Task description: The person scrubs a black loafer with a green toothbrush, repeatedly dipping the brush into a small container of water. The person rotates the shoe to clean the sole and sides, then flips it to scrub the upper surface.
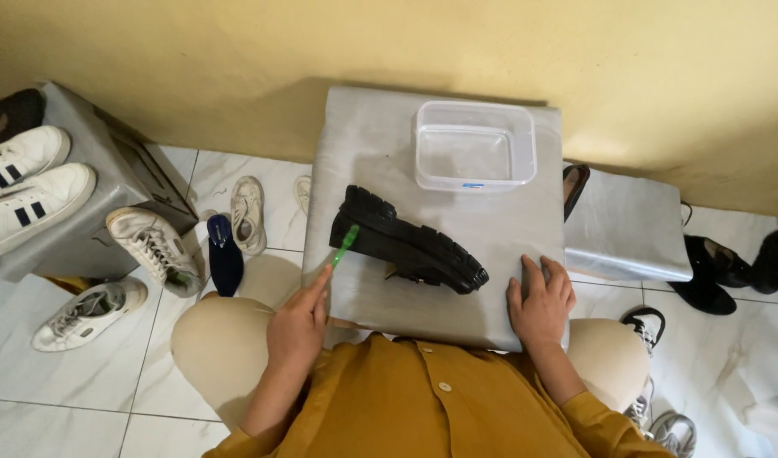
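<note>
left hand [297, 326]: fingers pinched round a green toothbrush [345, 243], its head touching the heel end of the black shoe [406, 243]. black shoe: on its side, chunky ridged sole, mid grey board [363, 144], bare cloth all round it. clear plastic tub [474, 144]: rectangular, behind the shoe, near the board's far edge. right hand [541, 301]: flat on the board's near right edge, fingers slightly spread, holding nothing, right of the shoe's toe. white sneakers [28, 182]: well left of the shoe, on a grey box.

Left hand [297, 326] closed in a grip, right hand [541, 304] resting flat, fingers spread.
</note>
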